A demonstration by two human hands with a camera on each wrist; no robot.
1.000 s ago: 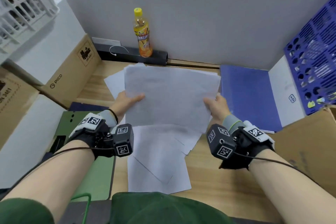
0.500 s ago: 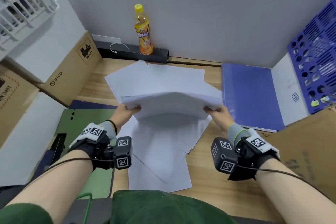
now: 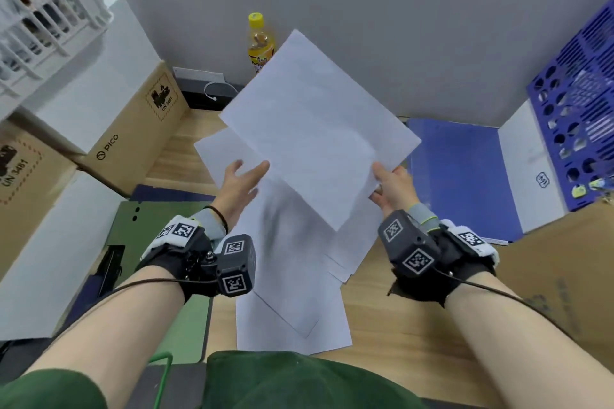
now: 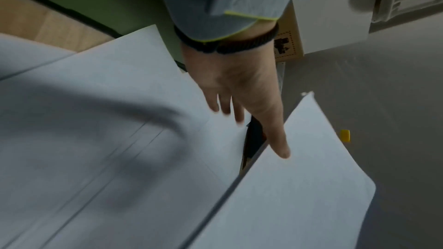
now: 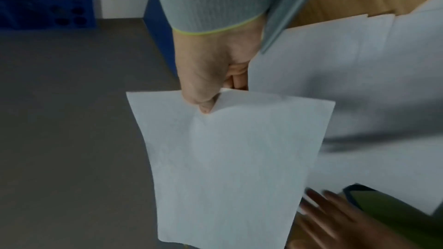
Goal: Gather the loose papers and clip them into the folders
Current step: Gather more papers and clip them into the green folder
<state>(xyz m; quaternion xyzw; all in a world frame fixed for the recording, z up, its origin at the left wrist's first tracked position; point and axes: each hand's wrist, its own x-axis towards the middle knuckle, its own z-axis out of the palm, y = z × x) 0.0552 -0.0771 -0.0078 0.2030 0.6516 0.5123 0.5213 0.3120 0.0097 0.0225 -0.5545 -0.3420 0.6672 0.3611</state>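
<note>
Right hand [image 3: 393,188] pinches the lifted paper stack [image 3: 315,129] at its near corner; left hand [image 3: 241,181], fingers spread, should support the stack's opposite edge to square it

A yellow-capped bottle [image 3: 261,43] stands at the wall, between cardboard boxes [image 3: 133,123] and a blue crate [image 3: 578,109]

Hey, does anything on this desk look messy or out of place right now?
Yes. Loose sheets lie fanned at crooked angles on the desk. The raised stack hangs skewed from the right hand alone; the left hand is open.
</note>
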